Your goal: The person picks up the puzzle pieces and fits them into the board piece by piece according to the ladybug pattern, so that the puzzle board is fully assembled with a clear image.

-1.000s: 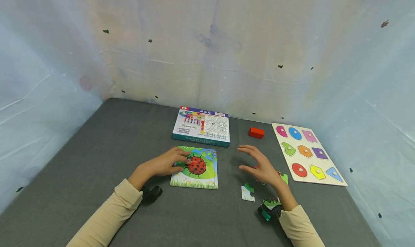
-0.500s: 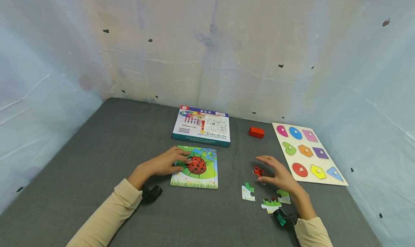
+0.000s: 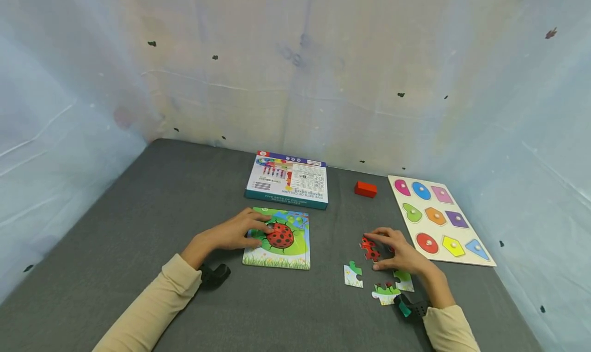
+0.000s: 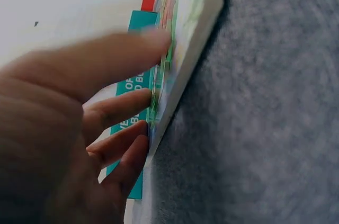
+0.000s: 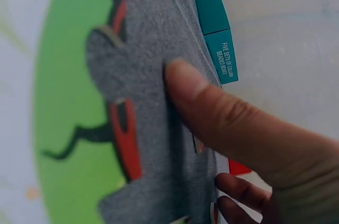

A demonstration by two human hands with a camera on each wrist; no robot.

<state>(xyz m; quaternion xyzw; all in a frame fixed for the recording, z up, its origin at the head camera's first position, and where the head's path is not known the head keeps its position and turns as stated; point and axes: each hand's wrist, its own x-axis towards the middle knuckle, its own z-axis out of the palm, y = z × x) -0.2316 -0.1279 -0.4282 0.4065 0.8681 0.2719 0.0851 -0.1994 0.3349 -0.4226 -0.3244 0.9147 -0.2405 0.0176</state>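
So the left hand [image 3: 235,231] is lying loosely on the left part of the puzzle [image 3: 277,261], around the middle of the frame, fingers spread out and relaxed, just resting there rather than clamped on anything. A big ladybug [image 3: 281,237] shows on the puzzle, right next to the fingertips. Over in the lower right, the right hand [image 3: 399,252] is at a red piece [image 3: 370,250], thumb and fingers parted around it, no pinch; honestly can't tell if the fingertips touch it. Just below on the worktop [image 3: 175,198] there's a corner piece [image 3: 353,276] to the left, a grass piece [image 3: 387,295] lower down, and a green piece [image 3: 404,281] near the wrist. The right wrist view has one piece super close and blurry along its left edge, with the thumb out over the gray cloth. Behind the puzzle, a bit above frame center, sits a flat box [image 3: 288,180] with upside-down lettering, a red block [image 3: 366,189] is off to its right, and a shape board [image 3: 415,227] lies at the right side.
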